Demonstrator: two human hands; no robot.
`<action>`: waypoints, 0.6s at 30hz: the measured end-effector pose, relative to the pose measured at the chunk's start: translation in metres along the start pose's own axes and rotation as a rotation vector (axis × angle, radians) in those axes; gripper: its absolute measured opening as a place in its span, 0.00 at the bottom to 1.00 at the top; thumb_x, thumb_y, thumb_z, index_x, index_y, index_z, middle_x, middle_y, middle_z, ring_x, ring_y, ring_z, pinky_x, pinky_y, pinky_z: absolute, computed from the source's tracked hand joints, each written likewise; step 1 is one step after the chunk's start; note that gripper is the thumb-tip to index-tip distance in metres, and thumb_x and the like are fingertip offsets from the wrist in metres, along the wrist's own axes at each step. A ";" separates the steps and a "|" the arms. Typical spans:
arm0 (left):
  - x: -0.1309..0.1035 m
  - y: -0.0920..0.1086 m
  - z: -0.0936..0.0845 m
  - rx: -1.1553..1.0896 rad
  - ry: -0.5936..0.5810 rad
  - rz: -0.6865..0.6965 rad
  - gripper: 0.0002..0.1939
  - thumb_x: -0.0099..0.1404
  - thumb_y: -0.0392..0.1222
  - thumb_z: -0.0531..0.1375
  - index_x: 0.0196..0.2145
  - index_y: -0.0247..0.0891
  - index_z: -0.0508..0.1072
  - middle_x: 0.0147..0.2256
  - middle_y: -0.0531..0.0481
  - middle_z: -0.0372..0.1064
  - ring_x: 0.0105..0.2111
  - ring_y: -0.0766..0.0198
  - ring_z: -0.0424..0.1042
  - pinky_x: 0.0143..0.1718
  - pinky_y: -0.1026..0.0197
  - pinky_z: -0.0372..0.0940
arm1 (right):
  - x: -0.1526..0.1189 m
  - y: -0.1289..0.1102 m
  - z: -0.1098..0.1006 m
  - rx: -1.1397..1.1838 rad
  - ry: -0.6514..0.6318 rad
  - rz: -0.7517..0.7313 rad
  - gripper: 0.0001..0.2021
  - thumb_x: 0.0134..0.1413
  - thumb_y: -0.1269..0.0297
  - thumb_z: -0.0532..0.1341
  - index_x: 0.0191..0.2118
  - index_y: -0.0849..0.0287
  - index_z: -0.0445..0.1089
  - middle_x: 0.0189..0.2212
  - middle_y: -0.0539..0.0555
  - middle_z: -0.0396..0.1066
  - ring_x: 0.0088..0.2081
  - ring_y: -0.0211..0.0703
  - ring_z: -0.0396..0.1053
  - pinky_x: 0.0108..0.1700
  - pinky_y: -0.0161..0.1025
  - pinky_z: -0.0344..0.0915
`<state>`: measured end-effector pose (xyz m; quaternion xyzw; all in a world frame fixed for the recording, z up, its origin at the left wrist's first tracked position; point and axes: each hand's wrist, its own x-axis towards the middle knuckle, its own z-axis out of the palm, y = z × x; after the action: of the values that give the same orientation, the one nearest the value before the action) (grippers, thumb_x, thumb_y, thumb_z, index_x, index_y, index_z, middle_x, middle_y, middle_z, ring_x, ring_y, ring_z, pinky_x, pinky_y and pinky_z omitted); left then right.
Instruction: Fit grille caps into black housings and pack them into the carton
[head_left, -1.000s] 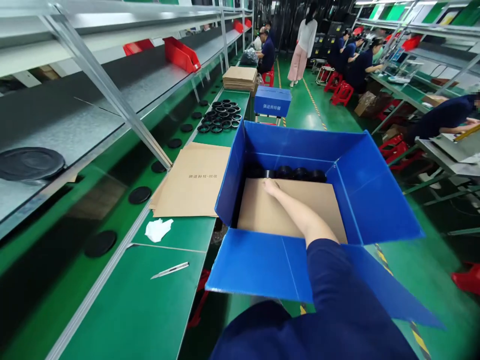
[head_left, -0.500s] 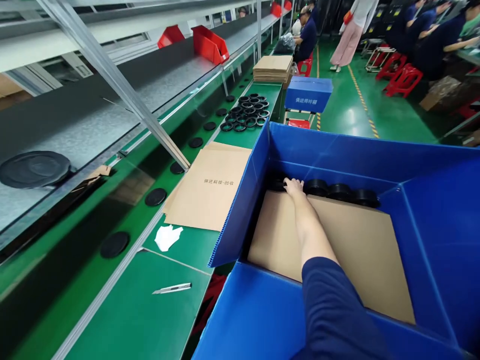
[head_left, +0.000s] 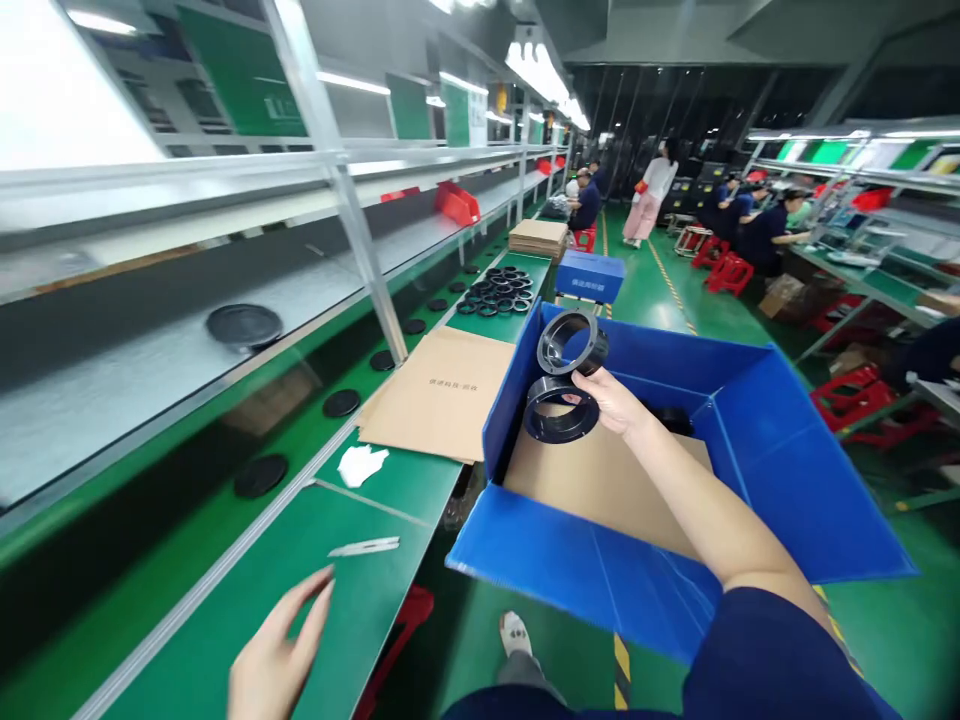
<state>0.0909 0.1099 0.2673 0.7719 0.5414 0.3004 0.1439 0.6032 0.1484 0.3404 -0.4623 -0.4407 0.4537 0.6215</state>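
Note:
Over the blue box (head_left: 585,555), my right hand (head_left: 609,400) is closed on two black rings. The upper black ring (head_left: 592,352) is tilted with its opening toward me. Right below it hangs the lower black ring (head_left: 536,425), at the fingertips. Above the green table, my left hand (head_left: 281,645) holds nothing, its fingers stretched out and thumb and forefinger tips close together. Just beyond those tips lies a utility knife (head_left: 365,547). Inside the box is a flat cardboard sheet (head_left: 600,490), with more black parts (head_left: 675,418) at its far side, partly hidden by my right arm.
Cardboard sheets (head_left: 442,395) and a crumpled white tissue (head_left: 361,464) lie on the green table (head_left: 277,580). Farther along stand many black rings (head_left: 495,290). Black discs (head_left: 261,475) line the green strip beside the table. A metal post (head_left: 360,230) rises on the left. People sit beyond.
My right hand has come up out of the box with two black rings. My left hand has entered view at the lower left. The view has tilted up.

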 end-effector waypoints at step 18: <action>-0.143 -0.071 -0.070 -0.189 0.066 -0.381 0.43 0.54 0.23 0.52 0.68 0.39 0.61 0.63 0.41 0.66 0.61 0.50 0.67 0.64 0.49 0.60 | -0.186 0.151 0.421 -0.295 -0.819 0.550 0.24 0.61 0.48 0.60 0.56 0.57 0.67 0.51 0.59 0.74 0.54 0.50 0.69 0.57 0.48 0.66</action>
<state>-0.0394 -0.0031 0.2391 0.6285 0.6514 0.3423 0.2522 0.1353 0.0660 0.2466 -0.4284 -0.5693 0.6772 0.1839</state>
